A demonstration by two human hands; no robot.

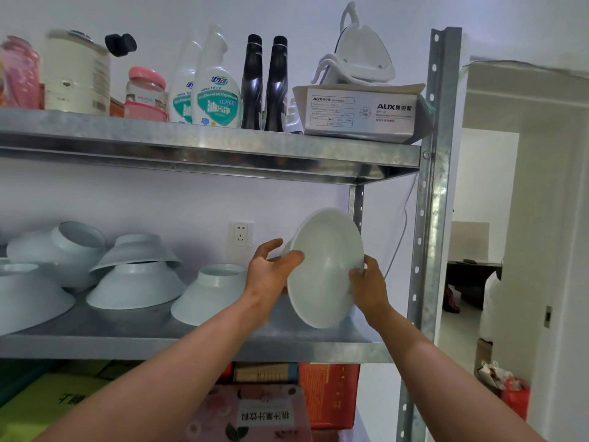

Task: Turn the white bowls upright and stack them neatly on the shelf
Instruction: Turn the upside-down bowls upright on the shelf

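I hold one white bowl (326, 266) on its side above the right end of the middle metal shelf (204, 349), its hollow facing me. My left hand (271, 271) grips its left rim, thumb over the edge. My right hand (366, 287) grips the lower right rim. Several more white bowls lie upside down on the shelf to the left: one close by (210, 293), a pair piled one on another (137, 282), a tilted one behind (60, 247) and a large one at the far left (28, 298).
The upper shelf (191, 141) carries spray bottles (218, 90), dark bottles, jars and a white box (360, 111) with an iron on it. A steel upright (430, 199) bounds the right side. A wall socket (241, 233) is behind. Boxes fill the lower level.
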